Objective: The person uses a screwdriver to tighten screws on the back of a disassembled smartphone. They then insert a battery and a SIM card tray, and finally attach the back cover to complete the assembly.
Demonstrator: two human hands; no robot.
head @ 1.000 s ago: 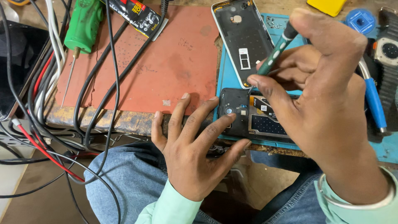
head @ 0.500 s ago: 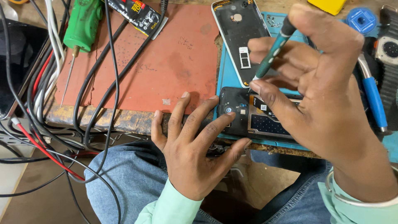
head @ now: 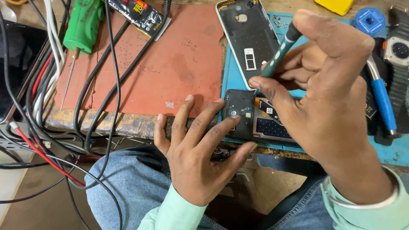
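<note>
The right hand is holding a thin green screwdriver — the fingers are curled tight around it, with one fingertip pressing on its top end. The tool is leaning, and its lower end is hiding behind the thumb, so I cannot tell what the tip is touching. The left hand is spread open and holding nothing; its fingers are fanning out and two fingertips are resting on a dark opened phone. This phone is lying near the front edge of the table, on a blue mat, and its little round camera part is showing just beside the left fingertips. Just behind it, also on the blue mat, a black phone back cover with a pale rim is lying with its inside facing up. To the left of the blue mat a reddish-brown mat is lying flat. A green tool with a thin metal point is lying at its far left corner, and a small black tube is lying at the top. Black, white and red wires are hanging over the left side of the table. On the far right, tweezers with a blue handle are lying near a watch. The person's blue jeans are showing under the table.
</note>
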